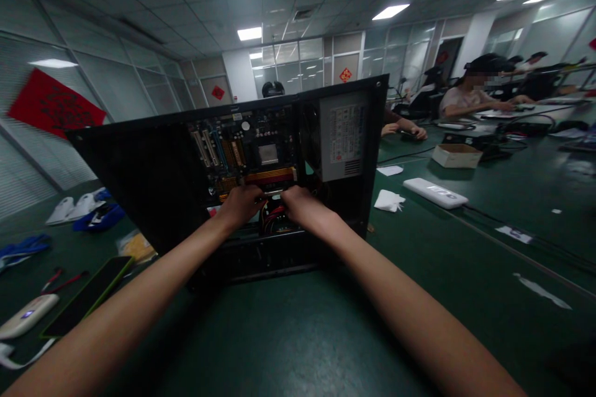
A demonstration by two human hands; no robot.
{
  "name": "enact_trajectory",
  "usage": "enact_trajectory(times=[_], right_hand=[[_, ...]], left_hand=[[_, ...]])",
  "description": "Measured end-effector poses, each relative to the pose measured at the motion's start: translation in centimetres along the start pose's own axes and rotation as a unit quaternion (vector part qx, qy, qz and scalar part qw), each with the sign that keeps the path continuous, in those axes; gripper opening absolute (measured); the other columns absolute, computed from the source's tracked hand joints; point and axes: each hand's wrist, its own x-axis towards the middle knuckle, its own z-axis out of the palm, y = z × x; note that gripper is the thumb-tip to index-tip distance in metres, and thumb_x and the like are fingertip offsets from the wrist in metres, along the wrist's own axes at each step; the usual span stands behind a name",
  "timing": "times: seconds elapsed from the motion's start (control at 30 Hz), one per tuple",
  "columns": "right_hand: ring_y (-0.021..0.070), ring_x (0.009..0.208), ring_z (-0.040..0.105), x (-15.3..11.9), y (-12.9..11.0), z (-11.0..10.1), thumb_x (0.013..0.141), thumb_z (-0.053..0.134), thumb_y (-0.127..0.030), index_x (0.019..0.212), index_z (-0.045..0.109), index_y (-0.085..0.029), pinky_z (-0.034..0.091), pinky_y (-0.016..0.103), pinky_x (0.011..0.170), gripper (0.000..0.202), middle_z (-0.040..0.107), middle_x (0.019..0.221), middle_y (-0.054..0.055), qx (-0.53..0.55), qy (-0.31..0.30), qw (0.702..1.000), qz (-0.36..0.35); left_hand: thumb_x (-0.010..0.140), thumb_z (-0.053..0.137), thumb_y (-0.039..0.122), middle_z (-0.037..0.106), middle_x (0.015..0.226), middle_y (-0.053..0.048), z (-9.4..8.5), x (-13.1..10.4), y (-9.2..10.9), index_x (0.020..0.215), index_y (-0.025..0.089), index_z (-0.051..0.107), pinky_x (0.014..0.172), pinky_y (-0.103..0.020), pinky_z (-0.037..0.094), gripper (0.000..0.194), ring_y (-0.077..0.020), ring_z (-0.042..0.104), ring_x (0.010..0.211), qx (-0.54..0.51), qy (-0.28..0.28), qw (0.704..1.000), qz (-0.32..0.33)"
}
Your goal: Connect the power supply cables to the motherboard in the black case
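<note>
Both hands at work inside an open computer case (125, 186): the left hand (243, 202) and the right hand (302, 203) meet low in the middle of the case, fingers curled inward and nearly closed at the lower edge of the motherboard (261, 128). A thin strip (274, 193) shows between the fingertips; whether it is pinched or merely touched cannot be told. Just above the hands, within the case, are orange slots (278, 175); just below, a bundle of wires (274, 218). The motherboard and, at the case's upper right, the power supply (344, 139) appear already mounted. The near side of the case is uncovered, and the pale square (268, 154) on the board carries no cooler, so assembly seems partial; whether the strip is seated is hidden. The case stands on a green table (288, 335), a crumpled tissue (389, 200) and a white power strip (435, 193) to its right.
</note>
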Motion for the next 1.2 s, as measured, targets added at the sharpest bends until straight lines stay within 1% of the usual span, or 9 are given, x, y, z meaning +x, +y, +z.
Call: enact_trajectory(times=[0.23, 0.33, 0.5, 0.67, 0.77, 0.9, 1.0, 1.1, 1.2], right_hand=[[0.0283, 0.11, 0.069, 0.0, -0.1, -0.2, 0.09, 0.051, -0.001, 0.12, 0.07, -0.009, 0.052, 0.03, 0.087, 0.036, 0.071, 0.116, 0.022, -0.001, -0.017, 1.0, 0.006], [0.0281, 0.109, 0.07, 0.0, -0.1, -0.2, 0.09, 0.051, -0.001, 0.12, 0.069, -0.009, 0.052, 0.03, 0.087, 0.036, 0.071, 0.115, 0.021, 0.001, -0.009, 1.0, 0.001], [0.0282, 0.11, 0.069, 0.1, 0.0, 0.0, 0.09, 0.053, -0.002, 0.12, 0.069, -0.009, 0.051, 0.03, 0.087, 0.035, 0.071, 0.116, 0.022, -0.001, -0.008, 1.0, 0.003], [0.0271, 0.109, 0.069, 0.2, 0.2, 0.3, 0.088, 0.052, -0.001, 0.116, 0.07, -0.008, 0.05, 0.028, 0.084, 0.034, 0.071, 0.115, 0.021, -0.001, -0.008, 1.0, -0.015], [0.0254, 0.107, 0.068, 0.2, 0.3, 0.4, 0.087, 0.053, -0.002, 0.113, 0.07, -0.01, 0.049, 0.027, 0.084, 0.032, 0.069, 0.117, 0.019, -0.006, 0.01, 0.999, -0.031], [0.0235, 0.106, 0.066, 0.3, 0.5, 0.5, 0.089, 0.053, -0.005, 0.109, 0.07, -0.011, 0.047, 0.026, 0.085, 0.027, 0.066, 0.117, 0.016, -0.03, 0.055, 0.996, -0.06], [0.0227, 0.104, 0.065, 0.8, 0.6, 0.5, 0.091, 0.051, -0.007, 0.108, 0.069, -0.011, 0.046, 0.027, 0.084, 0.025, 0.065, 0.114, 0.014, -0.049, 0.067, 0.994, -0.071], [0.0227, 0.104, 0.063, 1.5, 0.6, 0.7, 0.09, 0.051, -0.007, 0.109, 0.067, -0.011, 0.046, 0.028, 0.085, 0.024, 0.065, 0.113, 0.014, -0.061, 0.077, 0.992, -0.072], [0.0222, 0.105, 0.062, 2.2, 0.5, 0.8, 0.093, 0.049, -0.009, 0.11, 0.066, -0.011, 0.045, 0.029, 0.087, 0.024, 0.064, 0.115, 0.014, -0.065, 0.083, 0.991, -0.079]], left_hand=[[0.086, 0.066, 0.017, 0.077, 0.095, -0.007, -0.3, 0.0, 0.3, 0.096, 0.018, 0.076, 0.082, -0.029, 0.055, 0.014, -0.0217, 0.073, 0.091, -0.016, 0.014, 1.0, -0.015], [0.085, 0.067, 0.017, 0.077, 0.095, -0.007, -0.2, 0.1, 0.1, 0.097, 0.017, 0.076, 0.082, -0.029, 0.055, 0.014, -0.0214, 0.073, 0.091, -0.017, 0.021, 1.0, -0.006], [0.086, 0.066, 0.017, 0.077, 0.094, -0.006, 0.0, 0.2, 0.1, 0.095, 0.018, 0.076, 0.08, -0.028, 0.055, 0.013, -0.0209, 0.073, 0.089, -0.002, 0.014, 1.0, -0.011], [0.089, 0.063, 0.019, 0.076, 0.099, -0.008, -0.2, 0.4, 0.6, 0.098, 0.018, 0.075, 0.08, -0.03, 0.054, 0.015, -0.0226, 0.072, 0.093, 0.008, 0.002, 1.0, -0.02], [0.09, 0.062, 0.019, 0.075, 0.099, -0.009, -0.3, 0.5, 0.8, 0.097, 0.017, 0.074, 0.079, -0.03, 0.054, 0.015, -0.0231, 0.072, 0.092, 0.015, -0.003, 1.0, -0.016], [0.09, 0.062, 0.019, 0.075, 0.099, -0.009, -0.5, 0.5, 1.1, 0.097, 0.018, 0.074, 0.078, -0.029, 0.053, 0.014, -0.0227, 0.071, 0.091, 0.023, -0.004, 1.0, -0.013], [0.09, 0.062, 0.019, 0.075, 0.102, -0.009, -0.6, 0.3, 1.3, 0.1, 0.018, 0.074, 0.079, -0.029, 0.053, 0.016, -0.0233, 0.072, 0.094, 0.01, -0.002, 1.0, -0.018], [0.09, 0.063, 0.019, 0.075, 0.103, -0.011, -0.7, 0.2, 1.4, 0.103, 0.016, 0.074, 0.081, -0.031, 0.053, 0.018, -0.0258, 0.072, 0.096, -0.002, -0.003, 1.0, -0.024], [0.091, 0.062, 0.019, 0.076, 0.104, -0.013, -0.6, 0.2, 1.4, 0.105, 0.016, 0.076, 0.081, -0.032, 0.053, 0.02, -0.027, 0.072, 0.097, -0.007, -0.009, 1.0, -0.027]])
